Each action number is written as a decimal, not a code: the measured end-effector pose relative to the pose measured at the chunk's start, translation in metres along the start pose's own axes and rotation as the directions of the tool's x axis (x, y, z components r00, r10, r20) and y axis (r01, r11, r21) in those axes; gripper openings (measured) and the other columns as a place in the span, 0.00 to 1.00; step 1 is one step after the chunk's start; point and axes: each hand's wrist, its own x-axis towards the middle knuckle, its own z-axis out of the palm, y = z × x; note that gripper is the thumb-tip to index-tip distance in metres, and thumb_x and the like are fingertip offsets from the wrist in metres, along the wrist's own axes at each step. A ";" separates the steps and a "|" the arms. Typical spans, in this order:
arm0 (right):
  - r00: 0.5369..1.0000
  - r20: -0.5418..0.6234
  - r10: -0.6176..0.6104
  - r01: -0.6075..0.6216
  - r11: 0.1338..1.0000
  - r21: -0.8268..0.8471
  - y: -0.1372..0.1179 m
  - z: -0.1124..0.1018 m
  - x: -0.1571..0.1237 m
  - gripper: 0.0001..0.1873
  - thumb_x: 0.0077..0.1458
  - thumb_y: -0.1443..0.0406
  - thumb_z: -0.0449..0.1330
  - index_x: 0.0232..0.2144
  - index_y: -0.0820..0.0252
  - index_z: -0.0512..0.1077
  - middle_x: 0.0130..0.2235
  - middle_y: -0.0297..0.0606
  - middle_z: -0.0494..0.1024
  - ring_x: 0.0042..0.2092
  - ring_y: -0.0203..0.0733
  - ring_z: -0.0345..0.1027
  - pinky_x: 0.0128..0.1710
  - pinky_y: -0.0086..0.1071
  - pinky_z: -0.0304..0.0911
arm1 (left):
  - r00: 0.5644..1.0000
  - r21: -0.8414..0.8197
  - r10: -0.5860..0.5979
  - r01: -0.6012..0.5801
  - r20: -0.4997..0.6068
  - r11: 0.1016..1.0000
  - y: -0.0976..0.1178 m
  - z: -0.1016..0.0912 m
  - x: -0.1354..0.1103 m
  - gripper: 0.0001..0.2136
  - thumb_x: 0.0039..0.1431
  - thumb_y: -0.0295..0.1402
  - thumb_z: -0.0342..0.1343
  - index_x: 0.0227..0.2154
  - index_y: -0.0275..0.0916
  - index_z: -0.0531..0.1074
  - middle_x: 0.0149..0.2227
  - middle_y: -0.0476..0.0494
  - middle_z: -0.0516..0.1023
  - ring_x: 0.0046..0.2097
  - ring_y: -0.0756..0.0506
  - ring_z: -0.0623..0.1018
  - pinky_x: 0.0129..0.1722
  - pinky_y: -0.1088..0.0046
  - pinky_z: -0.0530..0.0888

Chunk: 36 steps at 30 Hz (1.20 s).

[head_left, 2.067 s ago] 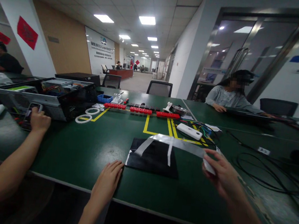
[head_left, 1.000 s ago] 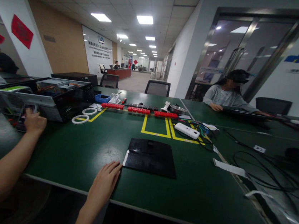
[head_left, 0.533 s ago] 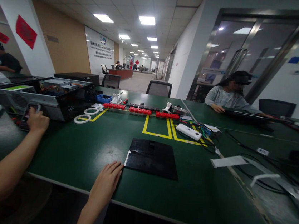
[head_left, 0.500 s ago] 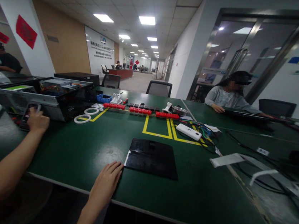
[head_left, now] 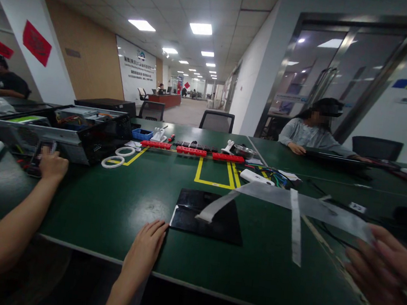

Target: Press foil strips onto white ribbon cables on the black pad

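Note:
My left hand (head_left: 145, 244) rests on the green table with its fingers stretched out, their tips beside the left edge of a glossy black panel (head_left: 184, 224). That panel lies flat and has a white mark on its left edge. At the right, my right hand (head_left: 388, 276), slightly blurred, grips the near end of a long translucent white strip (head_left: 303, 205). The strip stretches left over the table. One bent end hangs over the panel and another piece dangles from its middle; whether the end touches the panel I cannot tell.
A neighbour's hand (head_left: 54, 165) holds a phone-like device by an opened computer case (head_left: 80, 141). White rings (head_left: 113, 162), red strips (head_left: 191, 150), a white device (head_left: 257, 177) and cables lie farther back. Another person (head_left: 316, 128) sits across the table.
My right hand has come into view at the right, gripping the white strip. The strip has swung left and now reaches over the black panel. My left hand has stayed in place.

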 end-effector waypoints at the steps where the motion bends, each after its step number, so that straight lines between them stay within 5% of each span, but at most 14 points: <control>1: 0.995 0.059 0.082 -0.087 0.993 0.083 -0.002 0.013 0.000 0.21 0.38 0.50 0.64 0.33 0.50 0.66 0.17 0.28 0.51 0.16 0.30 0.47 0.14 0.27 0.53 | 1.000 -0.024 -0.019 0.019 -0.008 1.000 0.000 -0.001 0.000 0.14 0.62 0.29 0.44 0.47 0.40 0.71 0.50 0.42 0.74 0.53 0.43 0.71 0.56 0.57 0.65; 3: 0.954 0.202 0.221 -0.252 0.956 0.147 -0.002 0.039 0.001 0.25 0.33 0.53 0.68 0.35 0.51 0.65 0.17 0.27 0.53 0.17 0.30 0.51 0.16 0.26 0.54 | 0.997 -0.081 -0.075 0.073 -0.023 0.994 0.001 -0.002 -0.001 0.15 0.62 0.28 0.43 0.47 0.40 0.71 0.50 0.41 0.74 0.53 0.43 0.72 0.54 0.59 0.67; 8: 0.775 0.555 0.303 -0.406 0.911 0.070 0.039 0.089 0.012 0.24 0.40 0.55 0.67 0.37 0.55 0.63 0.18 0.24 0.55 0.17 0.27 0.49 0.14 0.21 0.45 | 0.988 -0.170 -0.140 0.126 -0.073 0.977 -0.002 -0.001 -0.004 0.16 0.63 0.29 0.42 0.49 0.40 0.69 0.50 0.40 0.74 0.51 0.43 0.73 0.52 0.61 0.69; 10: 0.696 0.630 0.344 -0.456 0.890 0.017 0.066 0.102 0.018 0.23 0.42 0.55 0.66 0.38 0.56 0.63 0.18 0.24 0.58 0.18 0.27 0.51 0.15 0.20 0.45 | 0.985 -0.165 -0.144 0.127 -0.095 0.978 -0.003 0.001 -0.004 0.15 0.63 0.31 0.42 0.48 0.40 0.70 0.49 0.40 0.74 0.51 0.43 0.73 0.51 0.60 0.70; 12: 0.670 0.637 0.380 -0.471 0.882 -0.030 0.089 0.110 0.023 0.22 0.44 0.55 0.64 0.39 0.57 0.62 0.19 0.24 0.60 0.17 0.26 0.52 0.14 0.19 0.43 | 0.984 -0.153 -0.143 0.126 -0.105 0.980 -0.004 0.002 -0.003 0.15 0.63 0.30 0.42 0.47 0.39 0.70 0.48 0.40 0.74 0.50 0.43 0.74 0.51 0.60 0.70; 16: 0.696 0.590 0.408 -0.411 0.901 -0.138 0.109 0.117 0.026 0.20 0.49 0.56 0.60 0.41 0.58 0.62 0.18 0.24 0.60 0.16 0.27 0.51 0.11 0.18 0.43 | 0.985 -0.127 -0.139 0.125 -0.102 0.984 -0.004 0.004 -0.001 0.16 0.63 0.29 0.40 0.47 0.39 0.70 0.48 0.39 0.75 0.50 0.43 0.74 0.50 0.61 0.71; 23: 0.736 0.540 0.408 -0.300 0.912 -0.280 0.102 0.118 0.023 0.18 0.50 0.57 0.57 0.42 0.59 0.64 0.17 0.26 0.63 0.15 0.27 0.54 0.11 0.18 0.46 | 0.994 -0.041 -0.060 0.056 -0.088 0.998 0.002 0.004 0.006 0.16 0.63 0.29 0.40 0.52 0.39 0.65 0.51 0.39 0.73 0.53 0.43 0.71 0.56 0.53 0.63; 30: 0.786 0.538 0.304 -0.097 0.920 -0.378 0.117 0.118 0.025 0.20 0.50 0.54 0.55 0.41 0.60 0.64 0.19 0.26 0.65 0.14 0.30 0.58 0.10 0.20 0.48 | 0.982 0.026 0.186 -0.186 0.028 0.982 0.056 -0.001 0.025 0.19 0.64 0.32 0.43 0.58 0.39 0.58 0.58 0.39 0.66 0.60 0.41 0.63 0.58 0.49 0.57; 36: 0.781 0.563 0.269 -0.023 0.914 -0.405 0.121 0.117 0.025 0.20 0.51 0.53 0.52 0.41 0.61 0.63 0.17 0.25 0.64 0.14 0.29 0.57 0.09 0.20 0.48 | 0.938 0.040 0.298 -0.309 0.177 0.950 0.088 0.018 0.039 0.22 0.63 0.39 0.46 0.57 0.34 0.58 0.58 0.35 0.65 0.61 0.37 0.61 0.57 0.48 0.59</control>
